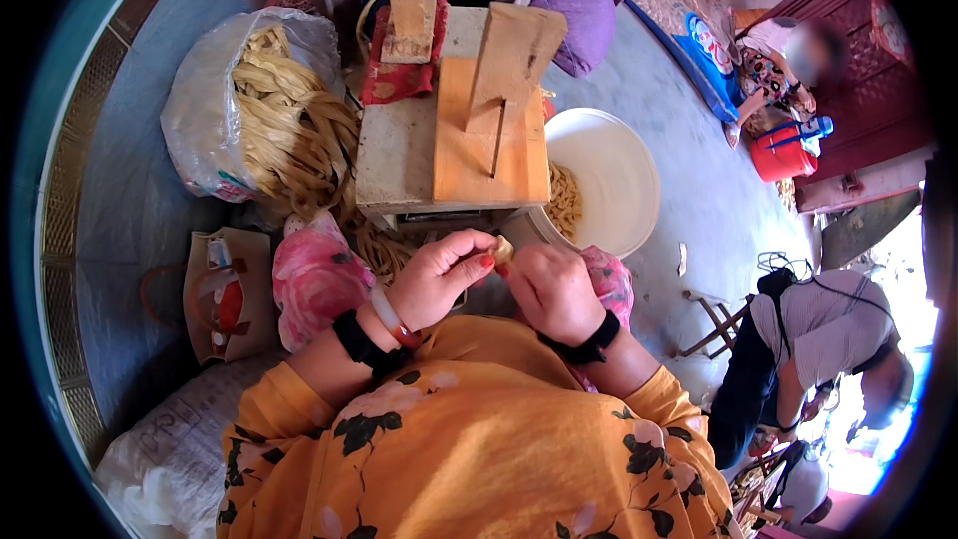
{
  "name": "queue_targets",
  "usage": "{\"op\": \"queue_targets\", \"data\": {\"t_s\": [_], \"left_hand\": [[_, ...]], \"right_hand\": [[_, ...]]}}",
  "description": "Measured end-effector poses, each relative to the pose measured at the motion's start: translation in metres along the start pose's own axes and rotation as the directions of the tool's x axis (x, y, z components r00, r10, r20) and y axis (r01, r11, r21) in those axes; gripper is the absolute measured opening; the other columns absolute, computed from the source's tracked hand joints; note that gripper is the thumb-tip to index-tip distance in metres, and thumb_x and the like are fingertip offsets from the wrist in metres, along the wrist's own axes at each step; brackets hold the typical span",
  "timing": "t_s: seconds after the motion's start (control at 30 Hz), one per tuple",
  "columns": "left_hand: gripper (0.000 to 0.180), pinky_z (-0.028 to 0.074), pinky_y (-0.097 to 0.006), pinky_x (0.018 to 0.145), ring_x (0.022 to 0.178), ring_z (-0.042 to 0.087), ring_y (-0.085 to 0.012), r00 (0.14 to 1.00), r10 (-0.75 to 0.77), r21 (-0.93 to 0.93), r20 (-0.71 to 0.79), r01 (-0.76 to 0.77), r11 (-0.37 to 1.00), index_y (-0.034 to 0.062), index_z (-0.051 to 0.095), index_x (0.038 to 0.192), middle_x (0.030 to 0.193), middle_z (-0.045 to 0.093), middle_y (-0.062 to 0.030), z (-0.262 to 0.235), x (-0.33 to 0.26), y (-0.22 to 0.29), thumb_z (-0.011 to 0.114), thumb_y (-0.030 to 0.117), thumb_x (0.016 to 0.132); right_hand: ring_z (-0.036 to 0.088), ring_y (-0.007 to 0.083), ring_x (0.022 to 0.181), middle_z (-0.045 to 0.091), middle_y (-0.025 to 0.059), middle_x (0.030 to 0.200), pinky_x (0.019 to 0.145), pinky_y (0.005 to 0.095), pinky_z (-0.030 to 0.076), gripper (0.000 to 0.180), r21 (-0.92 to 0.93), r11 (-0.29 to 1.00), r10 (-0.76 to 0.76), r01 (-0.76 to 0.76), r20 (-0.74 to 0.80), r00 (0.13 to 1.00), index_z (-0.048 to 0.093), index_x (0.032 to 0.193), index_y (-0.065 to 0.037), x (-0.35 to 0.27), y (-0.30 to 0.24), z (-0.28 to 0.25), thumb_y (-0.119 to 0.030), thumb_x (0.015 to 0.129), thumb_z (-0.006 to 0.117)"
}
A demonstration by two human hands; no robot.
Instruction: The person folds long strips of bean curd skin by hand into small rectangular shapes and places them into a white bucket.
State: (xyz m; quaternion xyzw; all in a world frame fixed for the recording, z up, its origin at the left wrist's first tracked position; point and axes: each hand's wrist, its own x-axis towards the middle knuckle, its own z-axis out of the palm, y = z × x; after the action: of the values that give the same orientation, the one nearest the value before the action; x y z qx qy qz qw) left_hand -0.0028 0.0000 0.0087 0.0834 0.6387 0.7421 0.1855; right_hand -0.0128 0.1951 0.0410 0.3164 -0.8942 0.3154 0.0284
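Note:
My left hand (443, 274) pinches a small pale yellow piece (503, 251) between thumb and fingers, in front of my lap. Close against it, my right hand (551, 289) is closed on the same piece from the other side. What exactly the piece is cannot be made out. Just beyond my hands stands a low table (384, 165) bearing a wooden board (464, 180) with an upright wooden block (514, 60) and a thin dark rod. To its right a white bucket (619, 180) holds many small yellowish pieces (565, 202).
Left of the table, a clear plastic bag (200, 110) spills long tan strips (284, 120). A tan handbag (254, 309) stands nearer. Across the table sits another person beside a smaller wooden stand (407, 20). More people work at the right, near a red bucket (770, 155) and a folding stool (717, 324).

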Motion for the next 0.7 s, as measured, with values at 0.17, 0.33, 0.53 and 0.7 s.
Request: {"op": "queue_targets", "data": {"t_s": [0.17,0.33,0.53,0.7], "left_hand": [[0.015,0.04,-0.02,0.063,0.068,0.047,-0.0051,0.934,0.244,0.317,-0.261,-0.155,0.936,0.0042,0.059,0.096,0.078,0.056,0.0023,-0.015,0.009,0.001,0.049,0.016,0.098],[0.009,0.047,-0.03,0.063,0.068,0.061,-0.0214,0.909,0.342,0.493,-0.238,-0.19,0.849,0.004,0.057,0.097,0.08,0.062,-0.0115,-0.004,0.005,0.012,0.053,0.012,0.094],[0.008,0.048,-0.029,0.065,0.068,0.06,-0.0174,0.922,0.278,0.431,-0.27,-0.143,0.891,0.0027,0.056,0.099,0.079,0.062,-0.0079,-0.005,0.006,0.013,0.056,0.008,0.092],[0.01,0.044,-0.023,0.061,0.065,0.052,-0.0077,0.983,0.153,0.269,-0.104,-0.12,0.956,0.0021,0.055,0.095,0.073,0.056,-0.0013,-0.019,0.013,0.025,0.051,0.011,0.096]], "right_hand": [[0.058,0.0346,0.069,0.059,0.0165,0.077,0.062,0.0414,0.047,0.009,0.338,0.937,0.012,-0.086,0.216,0.976,0.061,0.089,-0.003,-0.013,-0.019,0.001,-0.007,0.081,0.061],[0.06,0.0308,0.069,0.058,0.0169,0.079,0.062,0.0379,0.048,0.02,0.575,0.79,0.218,-0.213,0.062,0.974,0.056,0.097,-0.002,-0.004,-0.019,-0.008,-0.012,0.083,0.067],[0.053,0.0192,0.054,0.053,0.0071,0.066,0.05,0.0295,0.043,0.019,0.349,0.937,-0.02,0.013,0.015,1.0,0.054,0.085,-0.005,0.006,-0.016,-0.001,-0.001,0.075,0.07],[0.058,0.027,0.063,0.057,0.0105,0.074,0.055,0.0336,0.047,0.017,0.312,0.949,0.06,-0.037,-0.065,0.996,0.054,0.087,-0.004,0.015,-0.008,-0.008,0.002,0.076,0.066]]}}
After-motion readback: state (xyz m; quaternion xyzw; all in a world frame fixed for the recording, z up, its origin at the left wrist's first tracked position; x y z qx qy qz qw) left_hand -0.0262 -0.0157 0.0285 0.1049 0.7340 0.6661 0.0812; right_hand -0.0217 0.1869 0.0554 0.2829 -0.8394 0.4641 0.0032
